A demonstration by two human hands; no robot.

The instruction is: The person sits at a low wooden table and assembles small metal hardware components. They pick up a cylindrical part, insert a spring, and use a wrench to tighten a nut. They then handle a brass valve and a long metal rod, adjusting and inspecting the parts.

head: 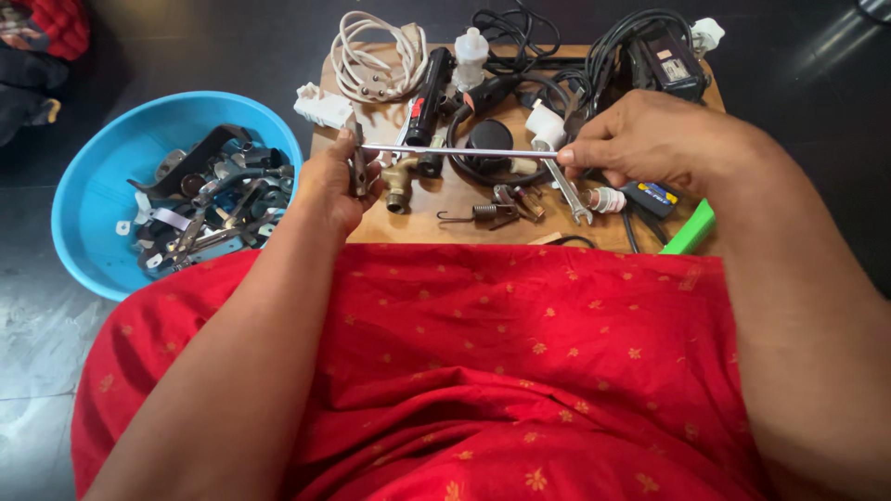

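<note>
Both hands are raised over the cluttered wooden bench (464, 218): left hand (332, 186) clamped on a small metal fitting (358, 165), right hand (650, 139) pinching a thin rod (455, 150) stretched between them.

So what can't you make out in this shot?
Head view only:
- Small metal part: mostly hidden inside the left hand.
- Thin rod: its right end is covered by the right hand.
- Green object: partly behind the right forearm.
- Metal pieces in the blue basin: too jumbled to identify.
</note>
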